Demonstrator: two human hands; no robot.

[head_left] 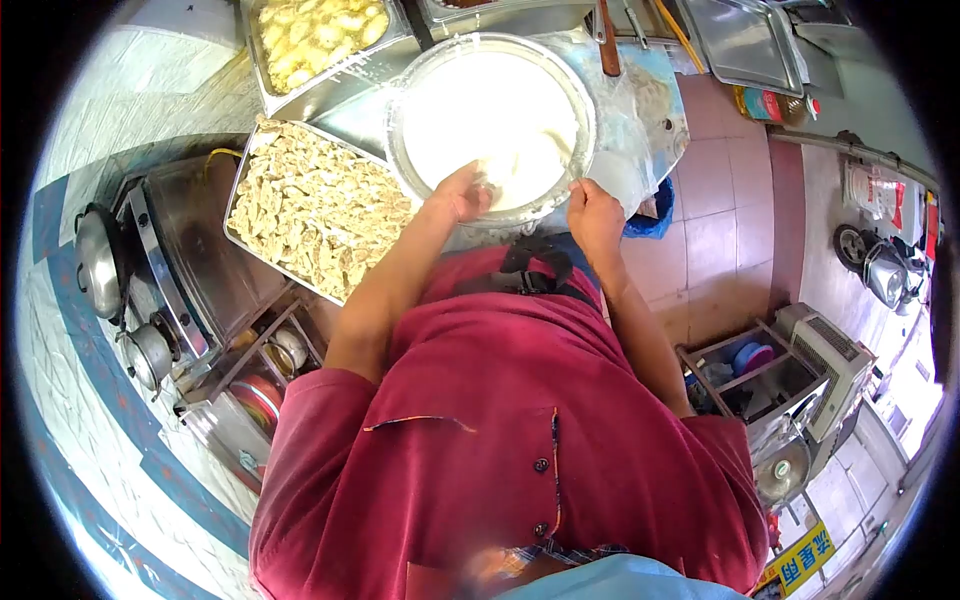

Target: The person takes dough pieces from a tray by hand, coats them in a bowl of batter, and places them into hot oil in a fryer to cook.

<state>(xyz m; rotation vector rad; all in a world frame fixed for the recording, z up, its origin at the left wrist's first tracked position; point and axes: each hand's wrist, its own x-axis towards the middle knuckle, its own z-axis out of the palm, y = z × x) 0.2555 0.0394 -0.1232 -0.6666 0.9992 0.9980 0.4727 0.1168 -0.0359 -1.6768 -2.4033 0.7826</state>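
We look down on a large round bowl (pixel 590 130) of white mixture (pixel 465 110), which lies at 12 o'clock from the dark red shirt (pixel 500 380). The mixture is smooth for the most part, with ridges toward 5 o'clock.

Our left hand (pixel 468 192) reaches over the bowl's near side, between 6 and 7 o'clock, its fingers bent down at the mixture. Those fingers are too blurred by glare for us to tell whether they are closed on anything. Our right hand (pixel 597 215) is between 4 and 5 o'clock, its fingertips pinched on the bowl's rim.

At 8 o'clock, just beside the bowl, we have a tray (pixel 283 271) heaped with pale, beige pieces (pixel 315 205); our left forearm crosses near its corner. At 10 o'clock there is a metal pan (pixel 340 70) of yellow pieces (pixel 315 40).

A pale blue tabletop (pixel 668 112) shows at 3 o'clock, with crumpled clear plastic (pixel 625 125) on it. A wooden handle (pixel 608 55) lies at 2 o'clock, and a blue bag (pixel 648 222) hangs low at 4 o'clock.
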